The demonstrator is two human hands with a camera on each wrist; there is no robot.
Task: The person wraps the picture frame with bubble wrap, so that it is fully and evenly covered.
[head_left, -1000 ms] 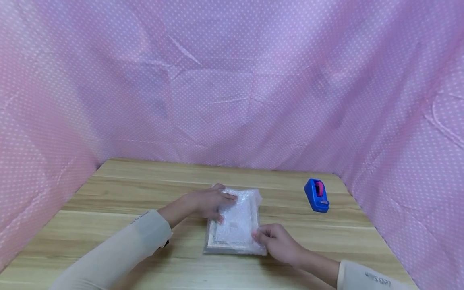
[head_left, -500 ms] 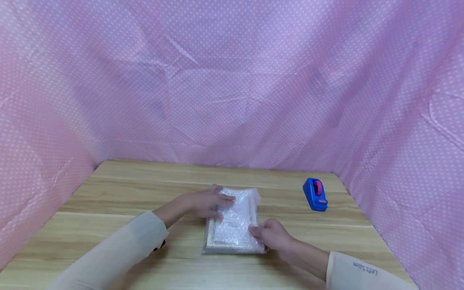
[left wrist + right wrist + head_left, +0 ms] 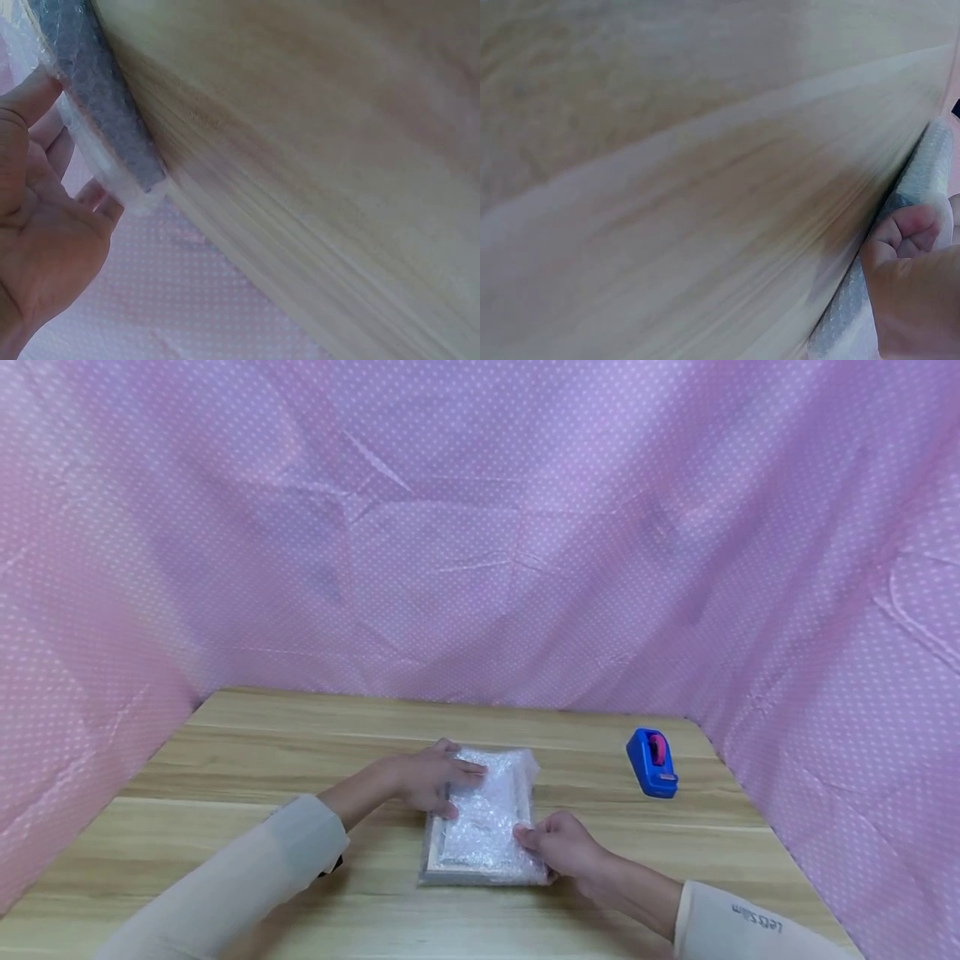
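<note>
A flat rectangular frame-like item lies on the wooden table, wrapped in clear bubble wrap [image 3: 483, 827]. Pale borders show through the film in the head view. My left hand [image 3: 433, 779] rests on its upper left part, fingers spread across the top. In the left wrist view the thumb and fingers lie along the wrapped item's edge [image 3: 105, 97]. With thumb on top and fingers curled at the side, my right hand [image 3: 566, 846] pinches the wrap at the lower right edge. The right wrist view shows those curled fingers against the wrapped side [image 3: 926, 172].
A blue tape dispenser [image 3: 652, 772] with a pink roll stands to the right on the table [image 3: 300, 735]. Pink dotted cloth [image 3: 450, 568] hangs around the table's back and sides.
Over the last second my right hand has moved slightly up and left along the wrap's right edge. My left hand stays on the item, nearly still.
</note>
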